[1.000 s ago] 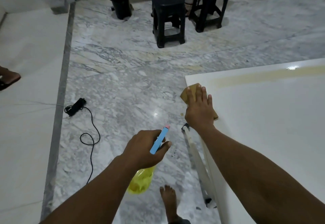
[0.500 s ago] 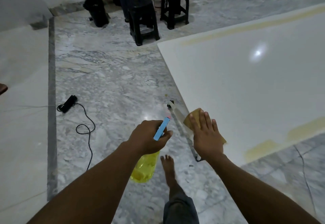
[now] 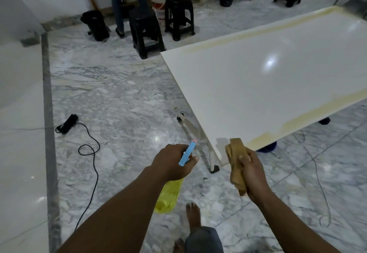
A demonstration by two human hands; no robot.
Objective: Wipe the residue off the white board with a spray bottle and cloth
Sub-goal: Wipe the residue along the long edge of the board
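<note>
Item: white board (image 3: 268, 85), lying flat and raised off the marble floor (image 3: 123, 101); taken as landmark for all entries below.

Residue (image 3: 294, 121): yellowish band along the board's near edge, a second band along its far edge; both unwiped as far as I can see; a pale, cleaner-looking patch sits at the near corner.

Right hand (image 3: 252, 173): half a second ago I had it pressed flat on the board's near corner with the cloth beneath; now it is lifted off the surface, just off that corner; fingers curled shut around the cloth.

Cloth (image 3: 236, 163): tan, bunched lengthwise, held upright in the right hand, clear of the board.

Left hand (image 3: 174, 162): off the board's near corner, to its left; fingers wrapped around the spray bottle's head, unchanged from before.

Spray bottle (image 3: 167, 198): yellow body hanging below the left hand, blue nozzle pointing toward the board's corner; not over the board.

Reading: wiping is paused; I judge the corner pass finished and the next stretch of the near-edge band due for spray, then cloth; most residue remains.
</note>
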